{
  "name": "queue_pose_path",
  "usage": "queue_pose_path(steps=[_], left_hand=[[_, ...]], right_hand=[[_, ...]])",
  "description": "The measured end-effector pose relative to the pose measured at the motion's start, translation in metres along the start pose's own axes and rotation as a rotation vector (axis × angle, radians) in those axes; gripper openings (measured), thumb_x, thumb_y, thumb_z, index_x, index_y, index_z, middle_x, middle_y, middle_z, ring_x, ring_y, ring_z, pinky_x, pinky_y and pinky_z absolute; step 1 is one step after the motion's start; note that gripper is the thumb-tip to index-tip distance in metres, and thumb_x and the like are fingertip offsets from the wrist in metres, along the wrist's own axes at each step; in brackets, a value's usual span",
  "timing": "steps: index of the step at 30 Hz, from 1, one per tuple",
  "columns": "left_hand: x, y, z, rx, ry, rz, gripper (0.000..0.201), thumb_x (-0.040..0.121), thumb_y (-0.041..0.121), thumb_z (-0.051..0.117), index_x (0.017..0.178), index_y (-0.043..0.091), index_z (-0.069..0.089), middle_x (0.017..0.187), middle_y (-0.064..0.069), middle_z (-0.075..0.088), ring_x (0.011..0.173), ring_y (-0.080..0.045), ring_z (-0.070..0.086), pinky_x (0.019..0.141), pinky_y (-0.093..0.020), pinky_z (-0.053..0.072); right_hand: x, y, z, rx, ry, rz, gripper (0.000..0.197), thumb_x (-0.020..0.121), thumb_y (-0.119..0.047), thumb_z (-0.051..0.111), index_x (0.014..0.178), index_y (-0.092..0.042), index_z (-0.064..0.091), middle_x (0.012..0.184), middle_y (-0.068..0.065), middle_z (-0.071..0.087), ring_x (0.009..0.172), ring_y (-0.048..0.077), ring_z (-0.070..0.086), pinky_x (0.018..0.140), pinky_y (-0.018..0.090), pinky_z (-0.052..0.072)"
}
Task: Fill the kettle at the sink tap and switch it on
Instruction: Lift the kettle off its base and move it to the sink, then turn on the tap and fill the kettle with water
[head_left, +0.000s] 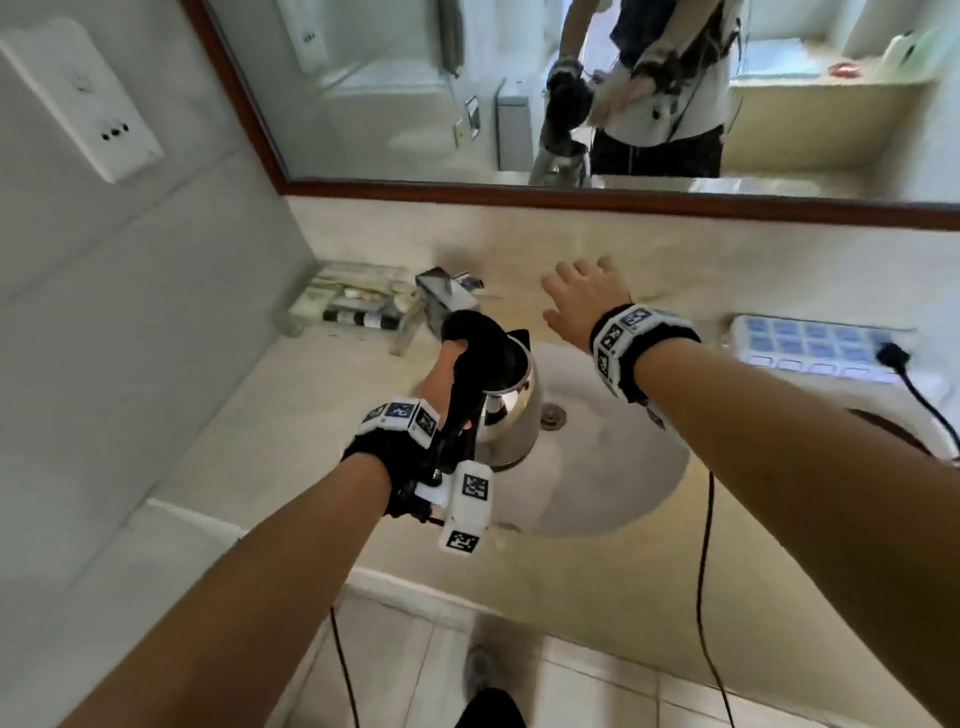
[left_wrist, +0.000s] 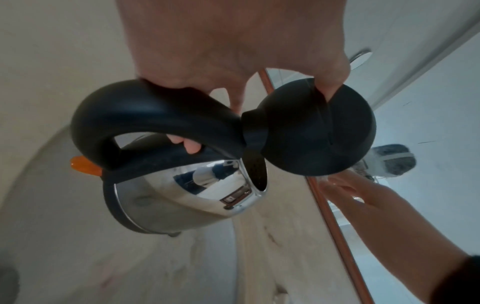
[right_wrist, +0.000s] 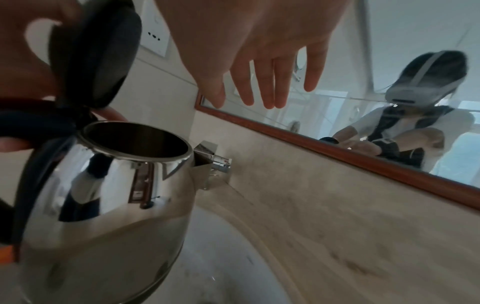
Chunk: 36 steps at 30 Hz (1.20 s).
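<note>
My left hand (head_left: 441, 379) grips the black handle (left_wrist: 155, 115) of a shiny steel kettle (head_left: 506, 410) and holds it over the white sink basin (head_left: 623, 441). The left thumb presses on the black lid (left_wrist: 317, 127), which stands tipped back, so the mouth (right_wrist: 137, 142) is uncovered. An orange switch (left_wrist: 85, 166) sits at the handle's foot. The square chrome tap (head_left: 441, 296) is just behind the kettle, its spout (right_wrist: 213, 156) near the kettle's beak. My right hand (head_left: 582, 301) hovers with straight fingers over the back ledge, right of the tap, holding nothing.
A clear tray of toiletries (head_left: 353, 306) sits left of the tap. A white power strip (head_left: 815, 345) with a black plug (head_left: 891, 353) lies at the right. A wood-framed mirror (head_left: 571, 200) runs above the ledge. A wall socket (head_left: 83, 98) is at the upper left.
</note>
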<state>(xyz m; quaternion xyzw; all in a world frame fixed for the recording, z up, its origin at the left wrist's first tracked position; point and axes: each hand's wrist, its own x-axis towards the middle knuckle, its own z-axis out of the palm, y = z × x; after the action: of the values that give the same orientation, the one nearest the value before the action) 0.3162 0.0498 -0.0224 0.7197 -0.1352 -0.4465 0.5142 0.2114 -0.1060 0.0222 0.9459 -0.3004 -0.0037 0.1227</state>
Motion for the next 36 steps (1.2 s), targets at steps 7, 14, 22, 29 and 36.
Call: queue_pose_path(steps=[7,14,22,29,36], left_hand=[[0.089,-0.006,-0.063,-0.104,0.036,-0.112,0.079,0.073,0.069,0.049,0.135,0.02,0.04,0.144,-0.014,0.042,0.132,-0.035,0.041,0.103,-0.044,0.04],[0.137,-0.001,-0.069,-0.14,0.015,-0.292,0.073,0.037,0.069,0.059,0.093,0.023,0.063,0.104,-0.017,0.066,0.096,-0.032,0.063,0.098,-0.047,0.047],[0.157,0.018,-0.058,-0.182,0.012,-0.29,0.058,0.072,0.058,0.055,0.116,0.02,0.053,0.113,-0.014,0.058,0.1,-0.033,0.059,0.088,-0.042,0.048],[0.16,0.02,-0.049,-0.217,0.046,-0.284,0.082,0.046,0.057,0.06,0.116,0.014,0.057,0.117,-0.018,0.062,0.103,-0.034,0.061,0.079,-0.036,0.047],[0.163,0.016,-0.051,-0.182,0.049,-0.232,0.083,0.04,0.063,0.059,0.11,0.018,0.061,0.118,-0.018,0.062,0.095,-0.031,0.06,0.081,-0.037,0.048]], right_hand=[[0.107,-0.062,0.056,0.021,-0.157,-0.035,0.048,0.092,-0.022,0.047,0.138,-0.011,0.04,0.142,0.012,0.044,0.13,0.029,0.043,0.107,0.044,0.029],[0.167,-0.061,0.083,-0.187,-0.35,-0.066,0.071,0.087,-0.023,0.054,0.149,-0.022,0.019,0.151,0.016,0.026,0.136,0.03,0.033,0.109,0.044,0.026],[0.19,-0.052,0.092,-0.44,-0.403,-0.161,0.072,0.094,-0.039,0.043,0.152,-0.032,0.001,0.158,0.018,0.009,0.144,0.035,0.018,0.114,0.048,0.018],[0.197,-0.042,0.094,-0.384,-0.498,-0.081,0.087,0.091,-0.038,0.053,0.149,-0.042,-0.012,0.16,0.018,-0.01,0.143,0.047,0.012,0.115,0.054,0.013],[0.205,-0.038,0.096,-0.3,-0.577,-0.064,0.09,0.088,-0.042,0.054,0.148,-0.042,-0.014,0.158,0.023,-0.012,0.143,0.051,0.006,0.115,0.058,0.012]])
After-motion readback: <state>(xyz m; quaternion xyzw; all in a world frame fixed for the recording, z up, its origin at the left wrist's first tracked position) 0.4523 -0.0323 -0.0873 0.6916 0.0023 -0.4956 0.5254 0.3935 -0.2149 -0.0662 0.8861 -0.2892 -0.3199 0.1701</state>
